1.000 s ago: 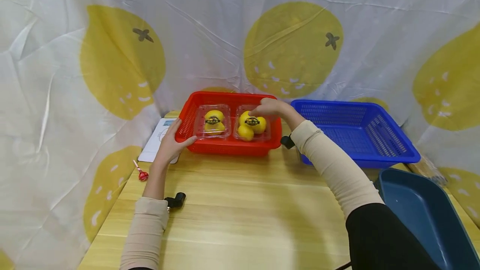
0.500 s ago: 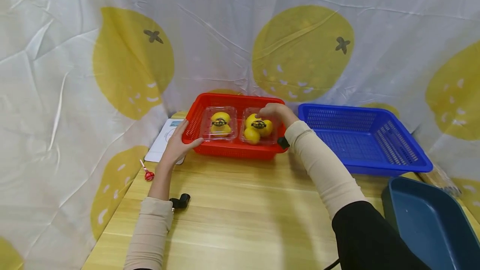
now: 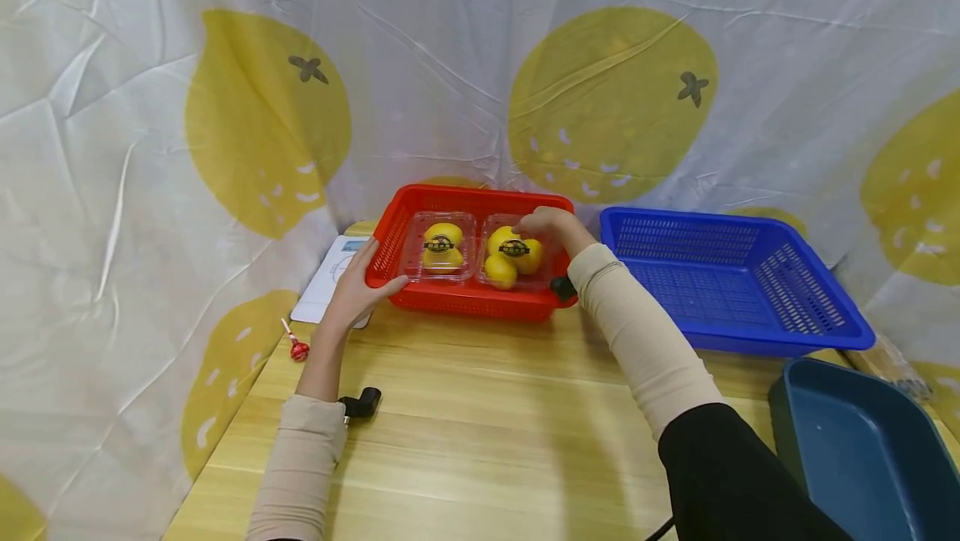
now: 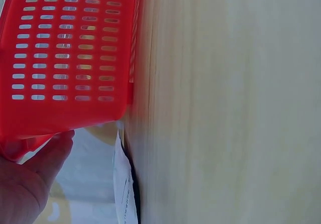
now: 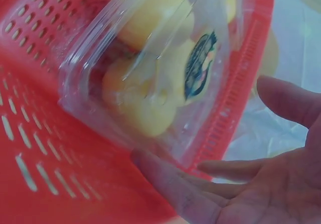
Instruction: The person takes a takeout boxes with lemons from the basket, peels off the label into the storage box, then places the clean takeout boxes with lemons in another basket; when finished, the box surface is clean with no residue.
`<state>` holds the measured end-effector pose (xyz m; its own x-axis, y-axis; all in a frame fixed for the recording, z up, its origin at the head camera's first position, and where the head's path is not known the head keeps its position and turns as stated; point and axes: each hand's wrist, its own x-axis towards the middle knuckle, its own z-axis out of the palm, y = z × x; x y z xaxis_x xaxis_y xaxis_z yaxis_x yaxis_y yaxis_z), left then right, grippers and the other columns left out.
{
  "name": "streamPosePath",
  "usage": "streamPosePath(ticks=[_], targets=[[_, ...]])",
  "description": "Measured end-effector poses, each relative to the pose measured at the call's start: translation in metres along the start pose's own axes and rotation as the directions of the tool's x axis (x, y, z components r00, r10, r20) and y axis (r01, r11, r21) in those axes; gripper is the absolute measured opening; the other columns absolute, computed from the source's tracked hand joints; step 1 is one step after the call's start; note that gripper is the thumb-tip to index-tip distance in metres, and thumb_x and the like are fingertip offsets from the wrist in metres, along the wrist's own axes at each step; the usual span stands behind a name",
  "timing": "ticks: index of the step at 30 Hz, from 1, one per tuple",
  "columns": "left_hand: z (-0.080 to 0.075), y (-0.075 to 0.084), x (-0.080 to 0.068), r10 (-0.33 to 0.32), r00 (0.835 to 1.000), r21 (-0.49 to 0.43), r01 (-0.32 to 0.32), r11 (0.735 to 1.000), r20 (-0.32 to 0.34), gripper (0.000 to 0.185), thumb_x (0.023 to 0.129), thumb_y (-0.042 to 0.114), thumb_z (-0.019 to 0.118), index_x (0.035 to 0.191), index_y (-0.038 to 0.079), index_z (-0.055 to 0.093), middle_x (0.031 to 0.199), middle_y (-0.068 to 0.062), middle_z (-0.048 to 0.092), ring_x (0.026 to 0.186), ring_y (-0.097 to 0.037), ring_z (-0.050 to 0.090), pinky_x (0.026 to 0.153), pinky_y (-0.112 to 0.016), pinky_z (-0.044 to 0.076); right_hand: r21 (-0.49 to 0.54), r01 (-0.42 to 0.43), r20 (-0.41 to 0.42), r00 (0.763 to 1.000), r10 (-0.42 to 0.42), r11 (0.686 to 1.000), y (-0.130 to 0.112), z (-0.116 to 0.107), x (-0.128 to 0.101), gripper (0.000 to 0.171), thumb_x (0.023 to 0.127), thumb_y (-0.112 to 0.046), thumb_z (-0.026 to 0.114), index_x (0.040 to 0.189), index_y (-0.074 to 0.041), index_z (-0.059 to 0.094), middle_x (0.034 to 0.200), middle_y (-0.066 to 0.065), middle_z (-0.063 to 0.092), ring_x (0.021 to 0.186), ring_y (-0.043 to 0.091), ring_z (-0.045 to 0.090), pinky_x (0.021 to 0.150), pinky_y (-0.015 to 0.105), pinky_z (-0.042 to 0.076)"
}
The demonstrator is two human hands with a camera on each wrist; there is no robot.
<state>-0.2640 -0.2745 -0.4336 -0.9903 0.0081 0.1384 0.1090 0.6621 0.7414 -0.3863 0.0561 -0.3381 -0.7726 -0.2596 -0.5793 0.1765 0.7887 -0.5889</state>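
A red plastic basket (image 3: 465, 303) stands on the table, bearing a left clear plastic box (image 3: 410, 266) and a right clear plastic box (image 3: 536, 277). Yellow round fruits (image 3: 443, 258) show through both, under dark printed labels. At the basket's left front corner is my left hand (image 3: 352, 291), thumb along the front rim, fingers lying along the left side. A finger of it (image 4: 50, 156) shows by the rim in the left wrist view. Over the right box's edge reaches my right hand (image 3: 555, 228). In the right wrist view its fingers (image 5: 175, 191) extend beside that box, thumb spread apart.
A blue basket (image 3: 667, 274) stands right of the red one. Nearer on the right is a dark teal tub (image 3: 855, 441). A white card (image 3: 318, 291) and a red lollipop (image 3: 298, 350) lie at the left. A lemon-print curtain (image 3: 435, 49) hangs behind.
The head view has swung slightly left, so the scene sits farther right. My right wrist has shifted a little left relative to the red basket. My left hand stays at its corner.
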Motion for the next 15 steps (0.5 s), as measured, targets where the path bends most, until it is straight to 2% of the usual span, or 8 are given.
streamPosePath(ticks=[6, 10, 13, 15], targets=[[0.001, -0.001, 0.000, -0.003, 1.000, -0.010, 0.003, 1.000, -0.006, 0.099, 0.083, 0.055, 0.069, 0.157, 0.015, 0.017, 0.165, -0.006, 0.015, 0.146, -0.037, 0.026, 0.112, -0.061, 0.034, 0.026, -0.080, 0.038, 0.996, 0.079, 0.996, 0.000, -0.002, 0.004, 0.064, 0.099, -0.029, 0.048, 0.153, -0.003, 0.023, 0.160, 0.013, 0.023, 0.144, 0.035, 0.030, 0.113, 0.052, 0.038], [0.001, 0.000, 0.001, 0.001, 1.000, -0.021, -0.001, 1.000, -0.009, 0.099, 0.083, 0.054, 0.069, 0.157, 0.015, 0.017, 0.165, -0.007, 0.015, 0.146, -0.038, 0.026, 0.111, -0.060, 0.035, -0.007, -0.100, 0.070, 0.992, 0.100, 0.995, 0.004, -0.002, 0.017, 0.067, 0.098, -0.030, 0.051, 0.154, -0.006, 0.023, 0.161, 0.010, 0.021, 0.145, 0.034, 0.029, 0.114, 0.052, 0.036], [0.001, 0.001, 0.000, 0.000, 1.000, -0.020, 0.000, 1.000, -0.013, 0.098, 0.083, 0.053, 0.069, 0.157, 0.014, 0.017, 0.165, -0.008, 0.015, 0.145, -0.039, 0.028, 0.110, -0.060, 0.037, -0.063, -0.102, 0.115, 0.987, 0.109, 0.993, 0.023, -0.007, 0.068, 0.072, 0.095, -0.034, 0.057, 0.153, -0.006, 0.025, 0.160, 0.010, 0.022, 0.143, 0.032, 0.033, 0.108, 0.048, 0.044], [0.001, 0.001, 0.000, -0.001, 1.000, -0.018, 0.001, 1.000, -0.011, 0.098, 0.083, 0.053, 0.069, 0.157, 0.014, 0.017, 0.164, -0.008, 0.015, 0.144, -0.039, 0.028, 0.110, -0.060, 0.037, -0.044, -0.129, 0.163, 0.977, 0.135, 0.991, 0.041, -0.014, 0.110, 0.079, 0.090, -0.036, 0.066, 0.153, -0.009, 0.027, 0.159, 0.010, 0.025, 0.138, 0.035, 0.040, 0.102, 0.049, 0.049]])
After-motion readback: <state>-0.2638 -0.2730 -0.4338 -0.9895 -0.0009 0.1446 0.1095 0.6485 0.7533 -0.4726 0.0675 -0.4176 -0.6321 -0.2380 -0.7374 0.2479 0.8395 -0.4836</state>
